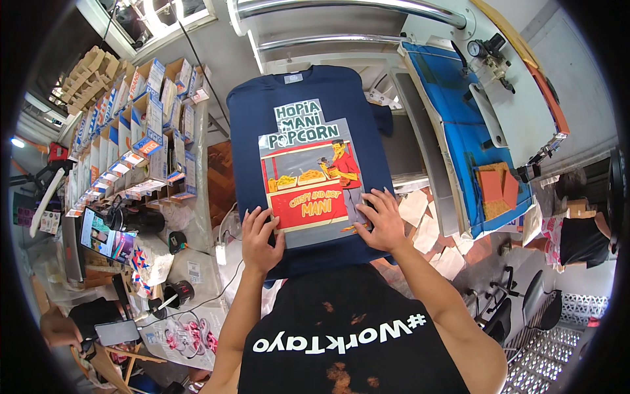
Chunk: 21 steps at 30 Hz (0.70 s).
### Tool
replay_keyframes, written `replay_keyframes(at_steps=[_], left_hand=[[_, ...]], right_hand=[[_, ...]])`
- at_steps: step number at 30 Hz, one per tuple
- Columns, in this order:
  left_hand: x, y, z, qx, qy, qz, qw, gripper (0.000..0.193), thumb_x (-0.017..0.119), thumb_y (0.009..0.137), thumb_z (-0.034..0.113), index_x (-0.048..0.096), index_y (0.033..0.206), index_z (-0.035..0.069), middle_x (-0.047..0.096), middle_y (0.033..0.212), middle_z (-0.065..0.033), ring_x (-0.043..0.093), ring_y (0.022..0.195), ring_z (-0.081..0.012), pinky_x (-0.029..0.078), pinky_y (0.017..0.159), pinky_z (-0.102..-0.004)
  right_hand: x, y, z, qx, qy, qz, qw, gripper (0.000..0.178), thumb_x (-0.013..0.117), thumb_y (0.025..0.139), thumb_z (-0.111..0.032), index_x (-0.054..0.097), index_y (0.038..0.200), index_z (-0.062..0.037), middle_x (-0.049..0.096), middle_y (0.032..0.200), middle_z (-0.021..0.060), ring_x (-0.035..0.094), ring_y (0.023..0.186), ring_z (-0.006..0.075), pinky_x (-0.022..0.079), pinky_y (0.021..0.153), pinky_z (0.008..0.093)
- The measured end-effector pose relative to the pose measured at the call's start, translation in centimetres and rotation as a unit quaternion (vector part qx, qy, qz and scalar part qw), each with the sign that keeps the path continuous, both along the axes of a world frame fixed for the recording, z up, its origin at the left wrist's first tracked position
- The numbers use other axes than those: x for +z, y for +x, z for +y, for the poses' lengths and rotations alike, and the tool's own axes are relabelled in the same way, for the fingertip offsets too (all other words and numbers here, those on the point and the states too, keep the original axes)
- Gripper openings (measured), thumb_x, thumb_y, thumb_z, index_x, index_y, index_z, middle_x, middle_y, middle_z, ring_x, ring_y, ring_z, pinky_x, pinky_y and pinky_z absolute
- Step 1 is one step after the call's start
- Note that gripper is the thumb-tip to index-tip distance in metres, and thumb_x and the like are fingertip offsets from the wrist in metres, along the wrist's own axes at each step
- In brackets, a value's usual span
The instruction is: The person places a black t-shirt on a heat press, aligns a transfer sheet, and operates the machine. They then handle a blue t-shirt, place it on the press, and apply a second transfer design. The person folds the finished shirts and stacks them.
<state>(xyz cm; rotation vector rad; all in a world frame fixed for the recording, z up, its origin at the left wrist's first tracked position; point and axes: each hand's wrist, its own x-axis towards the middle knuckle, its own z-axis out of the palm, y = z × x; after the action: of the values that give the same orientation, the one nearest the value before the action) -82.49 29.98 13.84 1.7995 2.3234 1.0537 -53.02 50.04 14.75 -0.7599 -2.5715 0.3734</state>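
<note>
A navy blue T-shirt (246,164) lies spread out in front of me with its collar at the far end. On its chest is a colourful print (308,177) of a food cart and a vendor, bordered by a greyish sheet-like edge. My left hand (262,241) rests on the lower left of the shirt, fingers spread beside the print's corner. At the lower right, my right hand (383,222) lies with fingers apart, its tips touching the shirt near the print's edge. Neither hand holds anything. The surface under the shirt is mostly hidden.
To the right stands a machine with a blue-covered board (453,111), a pressure gauge (475,48) and orange pieces (497,187). Metal bars (348,10) cross the far side. Cardboard file boxes (141,125), a lit screen (105,236) and cables crowd the left table. Papers (426,220) lie on the floor.
</note>
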Motion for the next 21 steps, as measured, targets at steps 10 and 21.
replay_keyframes(at_steps=[10,21], left_hand=[[-0.11,0.00,-0.10,0.003,0.000,0.006,1.000,0.032,0.079,0.084,0.014,0.077,0.116,0.007,0.068,0.139,-0.0129,0.055,0.141,-0.0387,0.034,0.125,-0.0580],[-0.19,-0.17,-0.06,-0.005,0.006,0.009,1.000,0.033,0.078,0.084,0.014,0.076,0.117,0.007,0.068,0.139,-0.0127,0.055,0.141,-0.0388,0.034,0.125,-0.0575]], right_hand=[[-0.17,0.05,-0.04,-0.005,-0.008,-0.001,1.000,0.043,0.082,0.086,-0.034,0.074,0.123,-0.0147,0.063,0.139,0.0120,0.053,0.141,0.0361,0.033,0.126,0.0587],[-0.06,-0.05,0.08,-0.003,-0.002,0.005,1.000,0.043,0.082,0.085,-0.034,0.072,0.123,-0.0151,0.062,0.139,0.0124,0.053,0.141,0.0367,0.033,0.126,0.0590]])
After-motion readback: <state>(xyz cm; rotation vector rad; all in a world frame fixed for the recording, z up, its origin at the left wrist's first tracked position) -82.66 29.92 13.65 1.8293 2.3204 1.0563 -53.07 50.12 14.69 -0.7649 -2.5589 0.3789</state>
